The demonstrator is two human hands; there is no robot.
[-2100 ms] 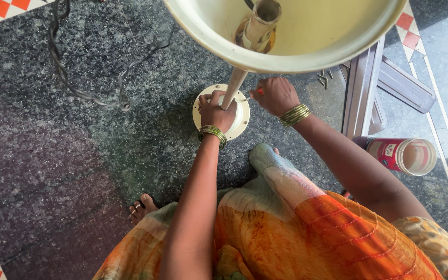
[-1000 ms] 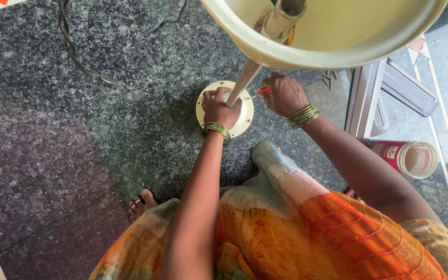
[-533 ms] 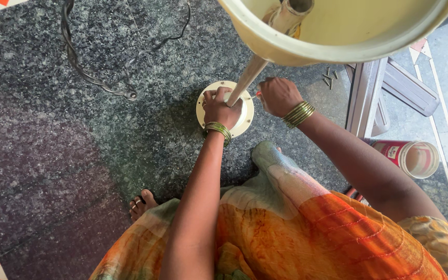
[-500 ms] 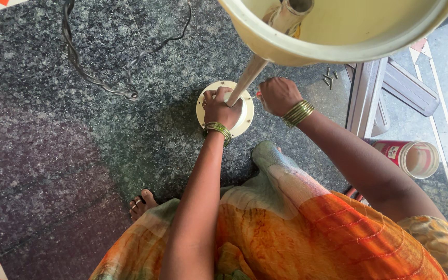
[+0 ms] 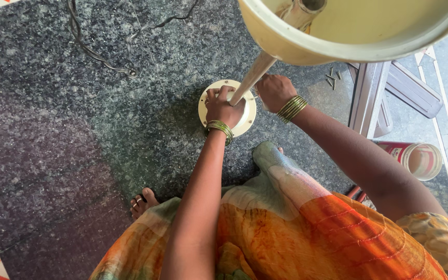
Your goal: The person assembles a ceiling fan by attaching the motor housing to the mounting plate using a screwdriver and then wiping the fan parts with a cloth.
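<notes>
A round cream base plate (image 5: 207, 101) lies flat on the dark granite floor. A cream rod (image 5: 252, 78) rises from it at a slant to a large cream bowl-shaped shell (image 5: 359, 31) close under the camera. My left hand (image 5: 223, 106) presses on the plate, with its fingers curled round the rod's foot. Just right of the rod is my right hand (image 5: 273, 92), closed in a fist on a small tool. Only the tool's thin metal tip shows, pointing at the plate. Both wrists wear green and gold bangles.
A dark cable (image 5: 92, 52) curls on the floor at the upper left. Loose screws (image 5: 333, 78) and grey metal parts (image 5: 369, 98) lie to the right, with a red and white can (image 5: 416, 158) on its side. My foot (image 5: 142, 199) and orange dress fill the bottom.
Both hands stay at the rod's foot. The right hand has closed in a little toward the rod, and the red bit seen in it a second ago is now hidden.
</notes>
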